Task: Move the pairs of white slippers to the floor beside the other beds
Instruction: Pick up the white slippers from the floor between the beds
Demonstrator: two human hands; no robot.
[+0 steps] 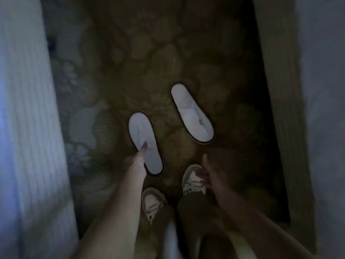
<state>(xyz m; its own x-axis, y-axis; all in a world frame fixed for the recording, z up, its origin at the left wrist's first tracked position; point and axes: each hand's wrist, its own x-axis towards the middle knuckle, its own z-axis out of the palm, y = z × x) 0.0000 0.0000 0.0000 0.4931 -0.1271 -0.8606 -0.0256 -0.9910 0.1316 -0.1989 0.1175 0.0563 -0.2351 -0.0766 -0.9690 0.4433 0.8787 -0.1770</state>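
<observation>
Two white slippers lie on the patterned carpet between two beds. The left slipper (144, 144) and the right slipper (192, 113) are apart and angled differently. My left hand (138, 161) reaches down, and its fingertips rest on the middle of the left slipper; the dim, blurred view hides whether they pinch it. My right hand (207, 176) hangs lower right of the slippers, above my right shoe, fingers loosely apart and holding nothing.
A bed with white striped bedding (28, 128) runs along the left, and another bed's side (298, 109) runs along the right. My two sneakers (192, 180) stand on the carpet strip (149, 53) just below the slippers. The room is dark.
</observation>
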